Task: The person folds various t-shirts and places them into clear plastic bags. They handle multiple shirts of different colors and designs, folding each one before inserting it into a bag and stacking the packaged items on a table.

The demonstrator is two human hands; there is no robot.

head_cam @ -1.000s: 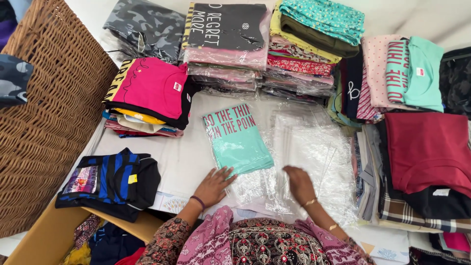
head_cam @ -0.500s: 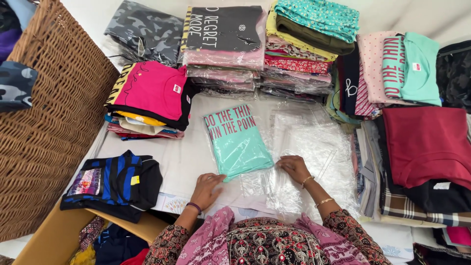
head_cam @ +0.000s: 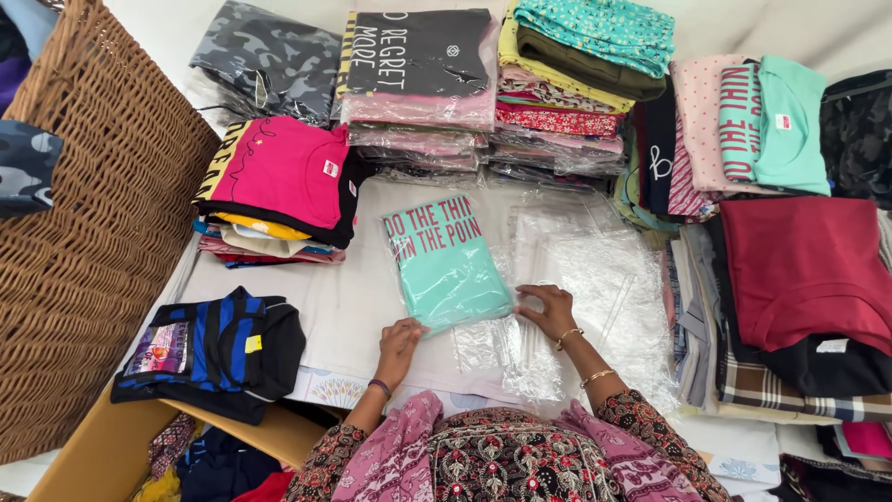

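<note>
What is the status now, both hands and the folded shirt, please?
Left hand open, fingertips on bagged mint shirt. Right hand open, on the bag's corner. Loose clear bags beside it; nothing blocking.

Dark floral-print sleeves, pink patterned scarf; gold bangles on right wrist, purple band on left.

Folded mint-green tee (head_cam: 448, 270) w/ red print, lying flat in clear plastic bag (head_cam: 492, 339), slightly tilted, centre of white table, bag mouth open nr person.
</note>
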